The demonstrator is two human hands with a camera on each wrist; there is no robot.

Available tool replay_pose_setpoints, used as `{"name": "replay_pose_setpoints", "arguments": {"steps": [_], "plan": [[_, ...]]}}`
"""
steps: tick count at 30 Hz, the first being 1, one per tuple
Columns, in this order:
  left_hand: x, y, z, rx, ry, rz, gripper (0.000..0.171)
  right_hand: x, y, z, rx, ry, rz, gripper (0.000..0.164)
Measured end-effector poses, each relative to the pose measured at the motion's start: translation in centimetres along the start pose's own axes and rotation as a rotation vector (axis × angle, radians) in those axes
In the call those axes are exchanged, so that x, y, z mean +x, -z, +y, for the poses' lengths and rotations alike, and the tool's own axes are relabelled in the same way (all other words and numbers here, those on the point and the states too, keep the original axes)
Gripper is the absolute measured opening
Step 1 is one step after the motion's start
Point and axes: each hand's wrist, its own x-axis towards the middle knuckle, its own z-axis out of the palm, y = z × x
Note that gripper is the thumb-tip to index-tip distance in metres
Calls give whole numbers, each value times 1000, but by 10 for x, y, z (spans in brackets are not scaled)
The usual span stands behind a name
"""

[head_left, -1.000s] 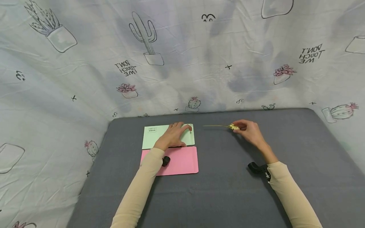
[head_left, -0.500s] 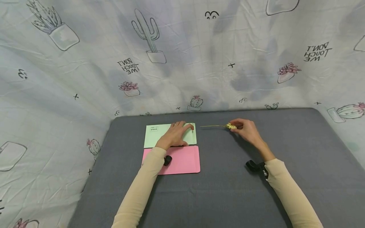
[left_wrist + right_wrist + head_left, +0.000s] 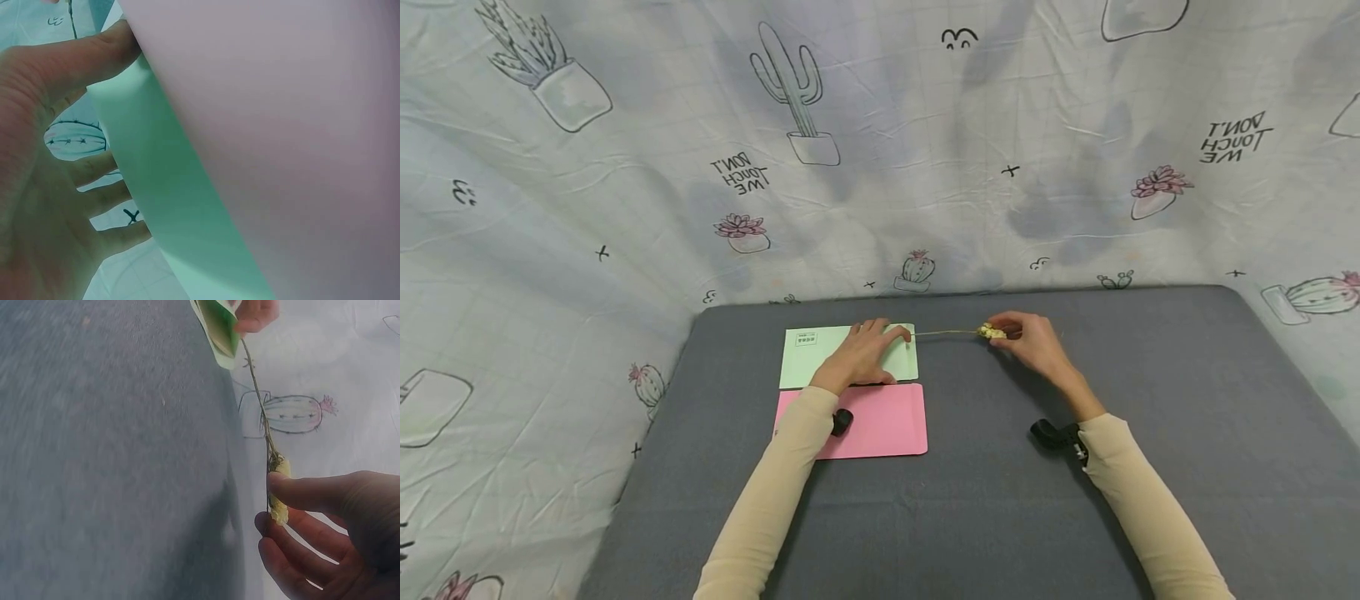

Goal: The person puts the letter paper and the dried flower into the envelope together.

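Observation:
A pale green envelope (image 3: 805, 360) lies near the back of the table. My left hand (image 3: 863, 354) spans it and grips it by its long sides, thumb along the near edge. In the right wrist view the end of the green envelope (image 3: 217, 328) gapes beside the left fingers. My right hand (image 3: 1033, 343) pinches a yellow flower (image 3: 992, 332) by its head, between thumb and fingers. Its thin stem (image 3: 946, 332) points left, the tip right at the envelope's gaping end. The left wrist view shows the thumb (image 3: 87, 59) at the green envelope's edge.
A pink envelope (image 3: 883, 425) lies just in front of the green one, partly under the left forearm. Grey cloth (image 3: 970, 517) covers the table. Behind and at the left hangs a white curtain (image 3: 880, 192) printed with cacti. A black wrist camera (image 3: 1051, 435) sits on the right wrist.
My right hand has moved left with the flower, bringing the stem's tip from a gap away up to the green envelope's right end. The left hand has stayed on the envelope.

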Motion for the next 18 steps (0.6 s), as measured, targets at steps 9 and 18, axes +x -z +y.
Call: {"name": "replay_pose_setpoints", "arguments": {"steps": [9,18], "plan": [[0,-1,-1,-4,2,8,69,5,-7,-6,11,21,-6,33],[4,-2,-2,-6,11,-1,69,7,-10,1,1,44,-12,33]]}}
